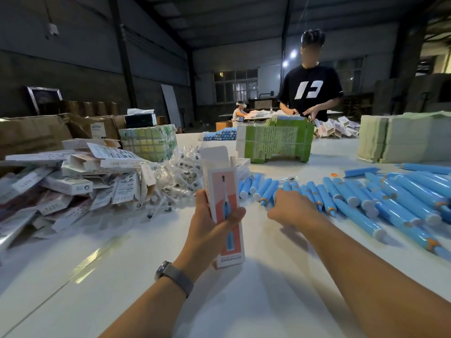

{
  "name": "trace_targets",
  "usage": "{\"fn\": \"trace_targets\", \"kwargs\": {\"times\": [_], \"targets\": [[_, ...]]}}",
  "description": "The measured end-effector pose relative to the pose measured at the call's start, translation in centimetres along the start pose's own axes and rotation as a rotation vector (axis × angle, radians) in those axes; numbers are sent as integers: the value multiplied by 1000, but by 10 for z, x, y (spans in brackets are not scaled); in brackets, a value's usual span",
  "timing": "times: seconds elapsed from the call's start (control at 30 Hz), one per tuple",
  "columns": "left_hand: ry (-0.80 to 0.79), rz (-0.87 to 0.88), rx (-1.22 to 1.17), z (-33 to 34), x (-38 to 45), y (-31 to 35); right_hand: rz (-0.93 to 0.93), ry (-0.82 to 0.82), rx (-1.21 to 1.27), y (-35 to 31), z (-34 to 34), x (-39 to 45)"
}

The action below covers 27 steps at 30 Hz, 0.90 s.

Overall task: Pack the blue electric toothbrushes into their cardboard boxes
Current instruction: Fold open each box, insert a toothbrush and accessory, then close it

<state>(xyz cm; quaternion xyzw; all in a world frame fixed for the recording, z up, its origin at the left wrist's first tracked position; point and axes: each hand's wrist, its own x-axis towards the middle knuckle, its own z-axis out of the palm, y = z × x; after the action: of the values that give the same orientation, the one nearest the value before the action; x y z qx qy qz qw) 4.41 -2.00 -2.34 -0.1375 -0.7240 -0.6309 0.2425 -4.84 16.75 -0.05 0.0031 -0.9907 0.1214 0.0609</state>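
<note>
My left hand [210,230] grips a tall pink-and-white cardboard box [228,191] upright above the white table [244,301]. The box's top flap stands open. Several blue electric toothbrushes [353,198] lie in a row across the table's right half. My right hand [292,208] is at the left end of that row, knuckles up and fingers curled down onto the brushes. Its fingertips are hidden, so whether it holds one cannot be told.
A heap of flat and folded boxes [73,181] lies at left, with clear-bagged brush heads [180,176] beside it. Green wrapped bundles [275,140] and a pale stack [402,137] stand farther back. A person in a black shirt [310,91] works across the table.
</note>
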Motion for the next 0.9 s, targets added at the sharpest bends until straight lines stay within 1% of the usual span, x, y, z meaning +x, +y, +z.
{"fn": "trace_targets", "kwargs": {"times": [0.07,0.17,0.23,0.27,0.37,0.43,0.53,0.57,0.6,0.67,0.77,0.9], "targets": [[-35,12,-23,1,-2,0,9,0,-33,4,-2,2],[-55,36,-29,2,-2,0,-1,44,-54,8,-2,4],[-51,49,-26,2,-2,0,6,55,-18,9,-1,8],[-44,57,-18,2,-2,0,23,57,41,10,-2,9],[3,80,11,3,-1,-1,104,96,375,6,-20,8],[26,89,29,3,1,-3,94,134,679,-5,-38,4],[47,110,83,2,3,-5,-81,197,1314,-31,-66,-9],[61,124,106,1,4,-4,-151,220,1481,-39,-76,-16],[74,136,129,1,4,-3,-219,239,1589,-45,-84,-23],[97,146,168,0,3,-3,-336,239,1651,-56,-95,-35],[110,149,202,1,1,-1,-448,211,1544,-65,-95,-49],[98,155,240,2,0,0,-497,247,1480,-71,-88,-52]]}}
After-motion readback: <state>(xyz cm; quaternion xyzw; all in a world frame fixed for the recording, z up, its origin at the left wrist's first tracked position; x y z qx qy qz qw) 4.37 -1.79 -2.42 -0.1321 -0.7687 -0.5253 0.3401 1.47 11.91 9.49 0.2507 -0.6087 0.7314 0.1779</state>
